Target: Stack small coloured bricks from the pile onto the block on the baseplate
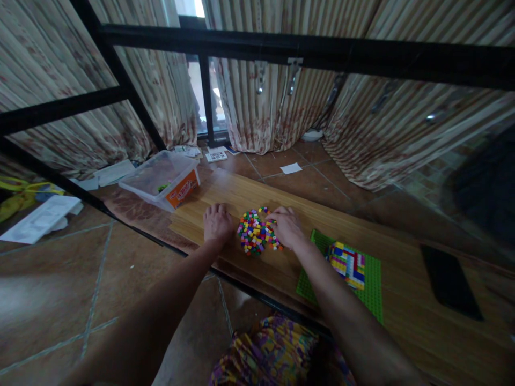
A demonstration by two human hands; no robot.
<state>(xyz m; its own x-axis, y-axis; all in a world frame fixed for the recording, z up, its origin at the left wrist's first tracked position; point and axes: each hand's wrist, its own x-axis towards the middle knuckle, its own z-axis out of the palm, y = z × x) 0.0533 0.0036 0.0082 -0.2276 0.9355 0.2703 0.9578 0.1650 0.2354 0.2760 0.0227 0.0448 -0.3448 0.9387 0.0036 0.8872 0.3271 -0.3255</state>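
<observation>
A heap of small coloured building bricks (256, 234) lies on a wooden table top (281, 198). My left hand (216, 222) rests on the wood just left of the heap, fingers curled under, nothing visible in it. My right hand (286, 226) lies on the right side of the heap, fingertips bent down onto the bricks; whether it pinches one is hidden. To the right sits a green baseplate (372, 279) carrying a block of stacked coloured bricks (348, 264).
A clear plastic box with an orange label (163, 179) stands at the table's left end. A dark phone (449, 281) lies at the right. Black frame bars (306, 51) cross above. Papers (290, 168) lie on the tiled floor below curtains.
</observation>
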